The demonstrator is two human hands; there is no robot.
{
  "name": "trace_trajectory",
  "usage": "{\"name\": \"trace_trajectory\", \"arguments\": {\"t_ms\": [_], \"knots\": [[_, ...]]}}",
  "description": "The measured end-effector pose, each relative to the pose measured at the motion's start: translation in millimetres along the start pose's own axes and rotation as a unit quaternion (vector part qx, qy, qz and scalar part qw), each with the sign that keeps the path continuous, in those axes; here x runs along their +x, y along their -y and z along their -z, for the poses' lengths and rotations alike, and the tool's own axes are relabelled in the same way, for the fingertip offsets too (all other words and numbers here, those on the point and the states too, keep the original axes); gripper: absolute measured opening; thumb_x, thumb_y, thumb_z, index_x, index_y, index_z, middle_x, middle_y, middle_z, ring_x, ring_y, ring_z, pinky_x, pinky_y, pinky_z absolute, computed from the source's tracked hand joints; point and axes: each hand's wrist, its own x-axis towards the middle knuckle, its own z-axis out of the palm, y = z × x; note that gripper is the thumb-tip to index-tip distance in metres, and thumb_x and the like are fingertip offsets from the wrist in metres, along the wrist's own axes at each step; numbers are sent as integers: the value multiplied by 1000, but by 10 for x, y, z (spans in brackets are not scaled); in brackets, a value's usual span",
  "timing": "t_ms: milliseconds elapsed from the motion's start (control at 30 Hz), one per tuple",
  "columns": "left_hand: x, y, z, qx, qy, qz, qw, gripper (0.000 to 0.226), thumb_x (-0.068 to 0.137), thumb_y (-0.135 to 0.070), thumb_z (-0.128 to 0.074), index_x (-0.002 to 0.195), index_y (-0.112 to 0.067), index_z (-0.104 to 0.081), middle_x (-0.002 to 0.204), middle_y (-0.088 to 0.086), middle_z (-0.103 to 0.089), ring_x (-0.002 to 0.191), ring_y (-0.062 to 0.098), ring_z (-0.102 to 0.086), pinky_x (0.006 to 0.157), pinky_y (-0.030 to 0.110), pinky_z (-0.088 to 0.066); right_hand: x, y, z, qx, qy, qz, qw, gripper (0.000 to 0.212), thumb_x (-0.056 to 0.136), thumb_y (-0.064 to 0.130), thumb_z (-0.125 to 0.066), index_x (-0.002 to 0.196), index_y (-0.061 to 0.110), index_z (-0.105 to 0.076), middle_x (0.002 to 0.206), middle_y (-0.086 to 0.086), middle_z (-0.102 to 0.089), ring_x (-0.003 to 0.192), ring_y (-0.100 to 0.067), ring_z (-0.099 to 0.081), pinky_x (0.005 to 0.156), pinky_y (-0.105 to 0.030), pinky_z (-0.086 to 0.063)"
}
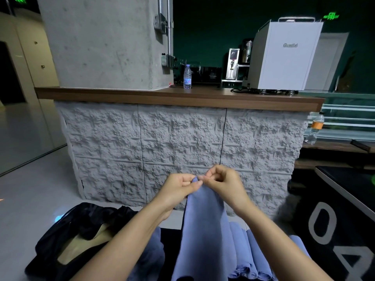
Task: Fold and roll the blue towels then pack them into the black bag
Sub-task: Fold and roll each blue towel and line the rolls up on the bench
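Rolled blue towels (253, 256) lie side by side at the near right, just right of 1 blue towel (205, 230) that hangs in the middle from both hands. Left hand (178, 189) and right hand (223, 183) meet at its top corner, each pinching the cloth between thumb and curled fingers, in front of the grey stone counter (182, 138). At the near left the black bag (67, 236) lies open, its tan lining showing.
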Motion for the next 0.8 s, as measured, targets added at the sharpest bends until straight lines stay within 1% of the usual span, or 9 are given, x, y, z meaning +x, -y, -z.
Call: {"name": "trace_trajectory", "arguments": {"t_ms": [133, 233, 333, 400, 500, 600, 700, 767, 800], "knots": [[144, -40, 91, -33, -77, -1, 997, 17, 92, -4, -55, 102, 0, -68, 84, 7, -72, 75, 12, -67, 69, 20, -53, -65, -135, 101, 91, 97, -20, 991, 17, 84, 16, -70, 71, 11, -59, 52, 1, -43, 52, -6, -33, 50, -16, -26], [327, -20, 377, -23, -143, 26, 989, 14, 92, -9, -56, 97, -9, -69, 90, 5, -71, 86, 19, -64, 82, 32, -50, -173, -358, 275, 54, 150, -54, 986, 18, 83, 17, -70, 69, 13, -60, 51, -2, -49, 48, -7, -41, 53, -16, -33], [456, -2, 678, -58, -188, 33, 980, 20, 93, -7, -52, 110, 0, -62, 100, 9, -67, 88, 18, -61, 88, 34, -47, -331, -635, 405, 4, 233, -101, 967, 12, 83, 12, -71, 74, 12, -62, 58, 0, -59, 53, -8, -52, 61, -19, -42], [497, -4, 786, -62, -170, 29, 983, 20, 95, -6, -48, 110, -1, -61, 92, 5, -66, 81, 13, -58, 80, 28, -46, -408, -786, 395, -28, 238, -105, 965, 9, 83, 13, -72, 78, 13, -64, 68, 3, -61, 63, -7, -54, 68, -22, -43], [534, -46, 753, 27, -99, 12, 995, 18, 97, -9, -48, 94, -12, -65, 87, 1, -67, 79, 10, -59, 76, 24, -45, -362, -796, 218, -9, 184, -70, 980, 8, 85, 12, -70, 85, 14, -62, 77, 10, -59, 72, -5, -51, 73, -22, -42], [585, -79, 640, 81, -67, -20, 994, 22, 96, -5, -48, 88, -17, -65, 77, -9, -68, 69, -2, -58, 70, 13, -45, -192, -618, -85, -21, 146, -13, 989, 18, 83, 17, -71, 97, 22, -61, 94, 13, -62, 81, -1, -51, 78, -20, -43], [632, -163, 647, 95, -63, -42, 993, 23, 96, -5, -48, 87, -18, -65, 77, -12, -68, 68, -5, -60, 68, 9, -46, -104, -524, -418, -85, 192, 22, 978, 34, 82, 21, -72, 113, 21, -57, 106, 18, -58, 94, -4, -51, 79, -11, -39], [648, -211, 726, 92, -72, -54, 992, 22, 96, -7, -47, 89, -18, -65, 80, -10, -68, 70, -4, -61, 67, 10, -46, -135, -608, -569, -160, 236, 10, 958, 43, 82, 33, -72, 119, 17, -55, 100, 24, -53, 100, -11, -47, 85, -14, -38], [645, -235, 773, 83, -81, -57, 992, 22, 96, -8, -47, 90, -18, -65, 79, -10, -69, 70, -3, -62, 66, 10, -47, -171, -688, -612, -204, 258, 12, 944, 48, 79, 43, -70, 117, 17, -55, 98, 18, -54, 100, -14, -45, 87, -20, -39]]}}
